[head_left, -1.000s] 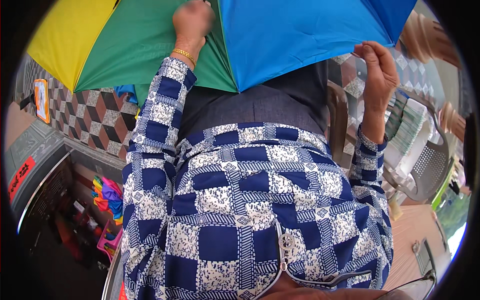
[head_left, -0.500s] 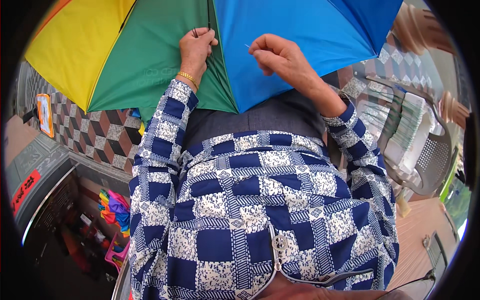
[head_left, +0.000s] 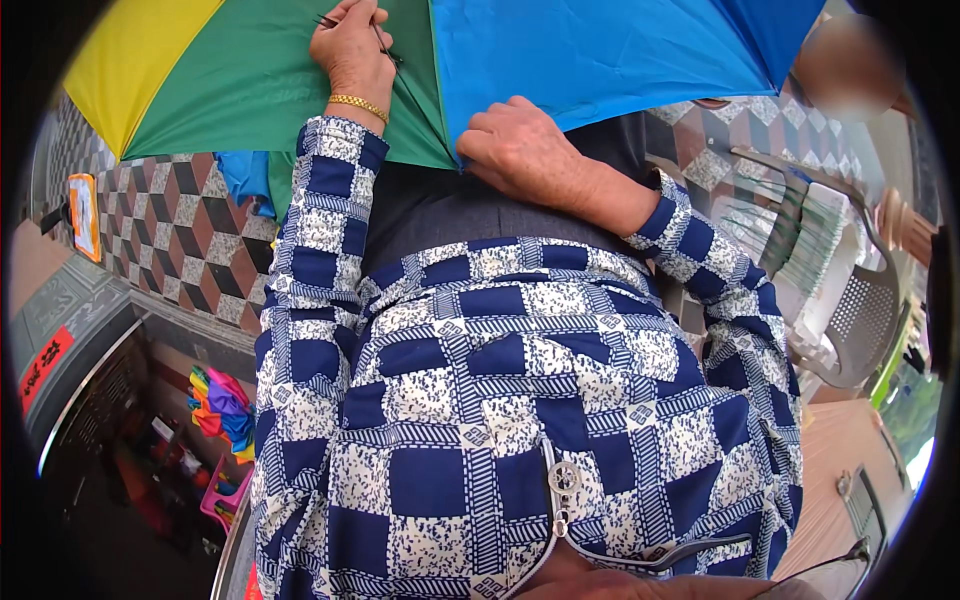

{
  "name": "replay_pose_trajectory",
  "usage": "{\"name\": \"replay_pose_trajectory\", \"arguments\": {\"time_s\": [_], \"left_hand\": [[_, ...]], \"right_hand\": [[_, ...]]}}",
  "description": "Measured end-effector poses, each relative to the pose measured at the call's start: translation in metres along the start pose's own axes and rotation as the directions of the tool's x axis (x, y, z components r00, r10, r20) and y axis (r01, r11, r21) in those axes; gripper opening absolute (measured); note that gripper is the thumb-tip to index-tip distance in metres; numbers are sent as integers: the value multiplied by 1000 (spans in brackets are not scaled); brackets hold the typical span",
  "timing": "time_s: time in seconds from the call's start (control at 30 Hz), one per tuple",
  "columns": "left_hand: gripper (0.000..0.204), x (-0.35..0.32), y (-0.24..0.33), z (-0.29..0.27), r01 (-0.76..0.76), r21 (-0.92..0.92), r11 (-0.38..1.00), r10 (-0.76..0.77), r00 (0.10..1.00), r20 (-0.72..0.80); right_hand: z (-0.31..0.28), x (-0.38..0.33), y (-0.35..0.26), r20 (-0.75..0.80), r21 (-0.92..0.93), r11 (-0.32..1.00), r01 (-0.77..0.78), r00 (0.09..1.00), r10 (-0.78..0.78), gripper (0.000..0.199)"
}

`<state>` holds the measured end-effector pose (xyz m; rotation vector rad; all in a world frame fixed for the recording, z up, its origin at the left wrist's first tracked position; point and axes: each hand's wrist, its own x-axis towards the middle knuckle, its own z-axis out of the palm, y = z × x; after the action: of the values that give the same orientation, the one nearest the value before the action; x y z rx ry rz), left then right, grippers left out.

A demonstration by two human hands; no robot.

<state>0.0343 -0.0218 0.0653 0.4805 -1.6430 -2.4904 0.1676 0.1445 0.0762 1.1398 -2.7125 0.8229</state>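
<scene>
Downward and inward to the umbrella's hem has come the right grip (head_left: 522, 152), which half a second ago hung over the blue panel; the left grip (head_left: 352, 50) now lies further up and left in the view.

At far left an orange-framed board (head_left: 83, 217) stands above a red strip (head_left: 46, 362) with dark writing. Next come the patterned floor tiles (head_left: 185, 225), with a bundle of multicoloured fabric (head_left: 222, 410) and a pink basket (head_left: 222, 492) lower down. A crumpled blue cloth (head_left: 243, 180) shows just below the green panel.

Spread across the top, over the person's dark-clad lap, is the open umbrella (head_left: 490, 55), its panels running yellow, green and blue. Over the green one, the left grip is closed around thin dark rods (head_left: 388, 48), a gold bracelet at its wrist. Further right, the right grip is curled at the hem where green meets blue; its fingertips are hidden, so whether it pinches anything cannot be told. Beyond stands a grey-brown chair (head_left: 866, 318), carrying a white stack (head_left: 822, 262).
</scene>
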Motion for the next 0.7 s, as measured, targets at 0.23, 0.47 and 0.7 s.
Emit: {"name": "replay_pose_trajectory", "arguments": {"time_s": [0.23, 0.47, 0.7], "left_hand": [[6, 33, -10, -17, -130, 103, 986, 142, 983, -115], [16, 11, -23, -13, 25, 320, 947, -66, 991, 118], [11, -14, -31, -8, 172, 494, 853, -298, 936, 190]], "right_hand": [[5, 3, 3, -73, 292, 951, -103, 989, 129, 7], [0, 2, 8, -41, 292, 950, -109, 991, 127, 8], [-11, -4, 28, 216, 460, 825, -329, 942, 255, 12]]}}
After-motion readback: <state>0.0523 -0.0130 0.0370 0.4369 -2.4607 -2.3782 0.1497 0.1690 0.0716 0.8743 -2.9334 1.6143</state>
